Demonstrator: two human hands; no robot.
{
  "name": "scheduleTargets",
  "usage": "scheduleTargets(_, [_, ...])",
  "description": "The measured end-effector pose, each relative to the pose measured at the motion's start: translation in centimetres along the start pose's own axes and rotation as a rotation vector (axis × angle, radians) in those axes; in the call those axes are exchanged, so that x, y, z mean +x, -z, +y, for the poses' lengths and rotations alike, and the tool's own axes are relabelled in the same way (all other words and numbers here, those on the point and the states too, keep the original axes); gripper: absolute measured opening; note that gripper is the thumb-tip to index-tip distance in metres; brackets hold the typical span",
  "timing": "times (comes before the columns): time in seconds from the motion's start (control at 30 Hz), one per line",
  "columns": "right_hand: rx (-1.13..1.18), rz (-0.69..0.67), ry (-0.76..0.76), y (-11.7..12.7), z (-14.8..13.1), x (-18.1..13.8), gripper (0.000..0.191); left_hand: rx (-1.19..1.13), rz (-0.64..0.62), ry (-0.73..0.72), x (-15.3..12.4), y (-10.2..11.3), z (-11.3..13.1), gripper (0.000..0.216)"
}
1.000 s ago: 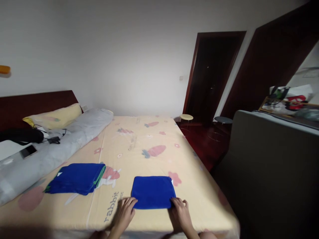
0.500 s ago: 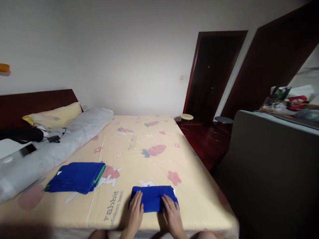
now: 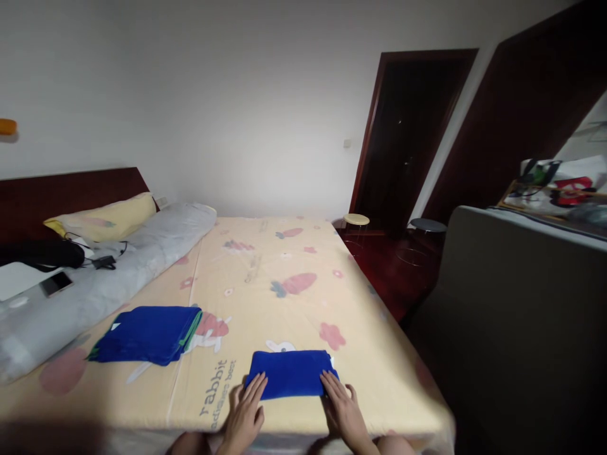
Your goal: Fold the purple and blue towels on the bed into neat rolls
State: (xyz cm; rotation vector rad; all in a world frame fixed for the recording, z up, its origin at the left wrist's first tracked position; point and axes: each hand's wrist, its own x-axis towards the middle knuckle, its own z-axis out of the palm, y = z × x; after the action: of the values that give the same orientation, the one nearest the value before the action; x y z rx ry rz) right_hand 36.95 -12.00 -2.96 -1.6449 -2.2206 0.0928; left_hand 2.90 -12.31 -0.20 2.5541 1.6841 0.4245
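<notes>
A blue cloth (image 3: 290,373), folded into a narrow strip, lies near the front edge of the bed (image 3: 265,284). My left hand (image 3: 245,412) rests flat at the cloth's lower left corner, fingers stretched out and touching it. At the lower right corner my right hand (image 3: 342,409) lies flat the same way. Neither hand grips anything. To the left on the sheet sits a stack of folded blue cloths (image 3: 146,325).
A grey bolster (image 3: 95,284), a yellow pillow (image 3: 107,218), a phone (image 3: 55,284) and cables lie along the bed's left side. Right of the bed stand a grey padded block (image 3: 516,316), two small round stools (image 3: 355,220) and a dark doorway (image 3: 408,133).
The blue cloth went from a larger rectangle to a strip half as deep. My hands pressed on top of it, then slid outward to its lower corners.
</notes>
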Motion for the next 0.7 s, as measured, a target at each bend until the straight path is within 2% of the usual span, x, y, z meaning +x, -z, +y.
scheduleTargets(0.13, [0.141,-0.119,-0.059,3.0,-0.7,2.5,0.061,-0.083,0.006,0.1,2.0,1.0,-0.2,0.064])
scheduleTargets(0.27, [0.27,-0.104,-0.152,5.3,-1.4,3.8,0.043,-0.242,0.009,0.136,3.4,3.1,-0.9,0.051])
scheduleTargets(0.33, [0.298,-0.101,-0.182,5.4,-1.5,4.1,0.036,-0.335,-0.019,0.179,3.6,3.8,-1.3,0.046])
scheduleTargets(0.43, [0.326,-0.102,-0.202,4.6,-1.5,4.2,0.036,-0.384,-0.06,0.263,3.8,4.0,-1.6,0.038])
scheduleTargets(0.53, [0.317,-0.078,-0.234,3.5,-1.7,4.3,0.039,-0.346,-0.072,0.31,3.9,3.4,-1.7,0.034])
scheduleTargets(0.7, [0.221,-0.021,-0.281,3.0,-2.0,4.3,0.042,-0.201,-0.013,0.337,3.8,2.7,-1.4,0.035])
